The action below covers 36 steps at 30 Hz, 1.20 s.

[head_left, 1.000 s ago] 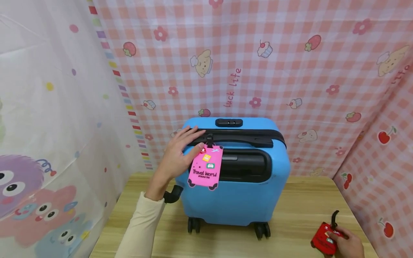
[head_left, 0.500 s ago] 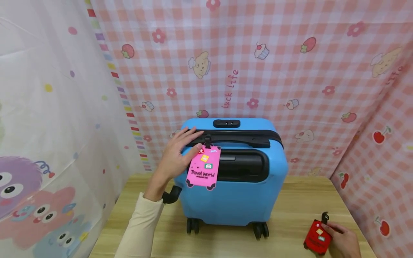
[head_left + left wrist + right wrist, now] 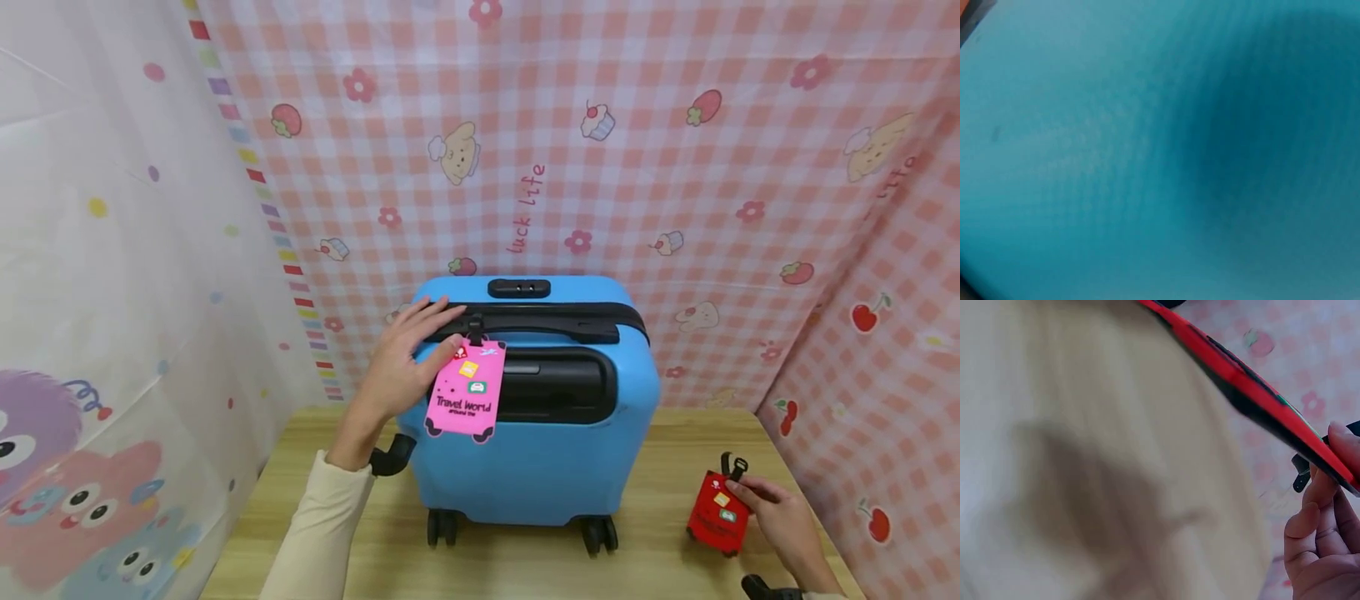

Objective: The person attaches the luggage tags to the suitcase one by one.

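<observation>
A small blue suitcase (image 3: 532, 475) stands upright on its black wheels. My left hand (image 3: 401, 358) rests on its upper left corner with the fingers straight across the black side handle (image 3: 555, 323). From that handle hangs a pink luggage tag (image 3: 467, 392), its edge right by my left thumb. At the right, my right hand (image 3: 783, 521) pinches a red luggage tag (image 3: 718, 510) near its top, between thumb and fingers. The tag's black strap (image 3: 738, 469) sticks up, unfastened. In the right wrist view the red tag (image 3: 1235, 378) appears edge-on, above the wood surface.
The wooden tabletop (image 3: 660, 575) carries the suitcase. A pink checked curtain (image 3: 622, 175) hangs close behind it, with cloth walls (image 3: 165, 275) at both sides. Only blurred blue suitcase shell (image 3: 1116, 156) fills most of the left wrist view.
My right hand has carried the red tag away from me and to the left, with its strap end now upward. The left hand stays on the suitcase. The whole head view shifts slightly.
</observation>
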Tool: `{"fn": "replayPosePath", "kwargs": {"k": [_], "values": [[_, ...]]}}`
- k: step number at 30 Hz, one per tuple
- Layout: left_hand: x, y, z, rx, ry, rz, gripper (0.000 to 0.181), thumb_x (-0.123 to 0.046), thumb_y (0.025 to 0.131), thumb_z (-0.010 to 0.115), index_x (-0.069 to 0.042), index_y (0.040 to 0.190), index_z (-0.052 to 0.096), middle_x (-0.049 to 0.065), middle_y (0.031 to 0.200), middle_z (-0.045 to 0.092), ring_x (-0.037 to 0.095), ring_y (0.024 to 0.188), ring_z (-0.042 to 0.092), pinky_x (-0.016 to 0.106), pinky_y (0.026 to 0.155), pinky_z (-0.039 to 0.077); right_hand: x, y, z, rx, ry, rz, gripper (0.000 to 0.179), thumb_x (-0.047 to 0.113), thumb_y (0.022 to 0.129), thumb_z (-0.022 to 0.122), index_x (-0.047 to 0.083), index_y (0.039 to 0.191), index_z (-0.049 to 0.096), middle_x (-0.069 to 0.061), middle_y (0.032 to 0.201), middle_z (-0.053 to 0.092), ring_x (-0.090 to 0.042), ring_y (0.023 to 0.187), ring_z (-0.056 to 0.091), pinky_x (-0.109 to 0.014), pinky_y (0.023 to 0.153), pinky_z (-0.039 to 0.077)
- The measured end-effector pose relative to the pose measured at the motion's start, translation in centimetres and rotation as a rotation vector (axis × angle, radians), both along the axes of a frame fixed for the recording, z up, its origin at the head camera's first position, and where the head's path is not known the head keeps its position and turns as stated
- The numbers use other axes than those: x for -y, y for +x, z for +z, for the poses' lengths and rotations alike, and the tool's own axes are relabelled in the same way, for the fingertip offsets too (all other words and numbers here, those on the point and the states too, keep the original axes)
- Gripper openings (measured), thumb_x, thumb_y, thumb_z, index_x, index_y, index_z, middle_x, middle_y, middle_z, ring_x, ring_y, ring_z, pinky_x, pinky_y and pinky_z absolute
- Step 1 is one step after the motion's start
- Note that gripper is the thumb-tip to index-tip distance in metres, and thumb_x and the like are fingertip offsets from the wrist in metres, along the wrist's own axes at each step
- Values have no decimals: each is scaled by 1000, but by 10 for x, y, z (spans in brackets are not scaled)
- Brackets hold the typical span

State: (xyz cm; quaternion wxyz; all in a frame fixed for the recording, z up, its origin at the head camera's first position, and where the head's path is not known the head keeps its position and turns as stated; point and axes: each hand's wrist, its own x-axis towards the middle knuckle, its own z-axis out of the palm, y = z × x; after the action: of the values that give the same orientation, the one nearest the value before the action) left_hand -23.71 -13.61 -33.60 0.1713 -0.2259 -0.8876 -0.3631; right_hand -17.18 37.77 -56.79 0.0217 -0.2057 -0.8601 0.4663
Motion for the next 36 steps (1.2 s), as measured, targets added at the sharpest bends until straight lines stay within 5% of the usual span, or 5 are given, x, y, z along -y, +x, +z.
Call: {"fn": "replayPosePath", "kwargs": {"k": [4,10,21,30,36], "values": [[0,1,1,0,1,0,48,-42,98,55,-25,142,56,0,156,41,25,149,25,62,116,17,12,-9,22,-47,-10,20,59,47,89,71,-3,120,66,8,95,71,8,76,56,-17,67,50],[0,0,0,-2,11,-4,47,-42,98,55,-25,142,57,0,155,42,24,149,25,62,116,18,28,-17,58,-117,-65,72,61,51,88,69,0,121,66,25,90,63,10,81,55,-13,69,48],[0,0,0,12,15,-5,48,-44,98,54,-27,142,56,-1,156,41,23,149,24,64,116,16,64,-21,124,-381,-121,165,23,30,94,69,9,104,71,19,85,65,-2,77,59,-15,67,51],[1,0,0,22,8,-2,49,-45,98,53,-27,143,55,-2,156,40,23,150,23,64,115,15,82,-18,156,-554,-348,238,9,11,93,69,11,100,75,11,85,70,-5,71,62,-16,64,53],[1,0,0,21,4,0,48,-44,98,54,-26,143,55,-1,157,40,24,150,23,65,115,15,92,-16,179,-648,-486,310,17,1,93,65,12,100,76,9,86,71,-5,71,63,-17,64,55]]}}
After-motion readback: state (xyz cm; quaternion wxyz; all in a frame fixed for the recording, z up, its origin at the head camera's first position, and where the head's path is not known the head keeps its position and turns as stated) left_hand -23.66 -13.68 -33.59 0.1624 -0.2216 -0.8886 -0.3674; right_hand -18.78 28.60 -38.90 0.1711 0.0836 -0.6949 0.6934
